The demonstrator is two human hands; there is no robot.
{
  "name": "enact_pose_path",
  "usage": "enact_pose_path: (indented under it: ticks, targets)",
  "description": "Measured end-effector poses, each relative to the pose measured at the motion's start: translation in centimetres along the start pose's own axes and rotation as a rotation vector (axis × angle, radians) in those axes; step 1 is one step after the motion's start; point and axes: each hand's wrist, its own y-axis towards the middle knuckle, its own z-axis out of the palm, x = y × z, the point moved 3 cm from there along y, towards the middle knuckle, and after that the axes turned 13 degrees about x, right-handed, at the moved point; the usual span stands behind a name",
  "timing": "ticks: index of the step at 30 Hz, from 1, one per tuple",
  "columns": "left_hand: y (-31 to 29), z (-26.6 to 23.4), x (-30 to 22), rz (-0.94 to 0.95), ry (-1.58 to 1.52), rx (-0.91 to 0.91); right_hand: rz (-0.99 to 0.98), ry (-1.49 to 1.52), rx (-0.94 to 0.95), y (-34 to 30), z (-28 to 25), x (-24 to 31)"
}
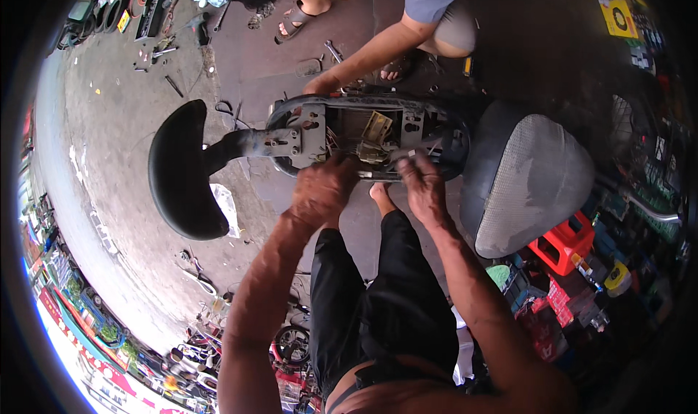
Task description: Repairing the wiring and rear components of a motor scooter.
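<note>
In front of me lies an electric bike's long body frame point(299, 112), its compartment uncovered. Inside are thin wires and a yellowish boxy part point(376, 129). My left hand point(321, 190) bends over the near rim, fingers closed and reaching down by the wires; what they grip is hidden. At the compartment's near right side, my right hand point(424, 190) is closed in a pinch, slightly blurred, near a small pale piece I cannot name. A co-worker's hand point(320, 85) rests at the far left rim of the frame.
A black padded backrest point(178, 174) stands on a bracket at left, and a grey-black saddle point(534, 181) at right. The co-worker squats opposite. Wrenches point(333, 50) and a drill point(198, 28) lie on the floor. A red stool point(566, 243) stands beyond the saddle.
</note>
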Motion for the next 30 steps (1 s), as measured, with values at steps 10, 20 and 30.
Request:
enact_pose_path:
  ticks: [10,20,30]
  targets:
    - [-0.2,-1.3,1.6,0.338,-0.022,-0.033,-0.422,-0.437,-0.154,-3.8,7.1,3.2]
    - [1.9,-1.4,3.0,0.51,-0.137,-0.033,-0.45,-0.654,-0.105,2.3,1.9,0.1]
    - [1.3,-0.1,5.4,0.616,-0.207,-0.162,-0.601,-0.646,0.036,3.0,1.7,-0.7]
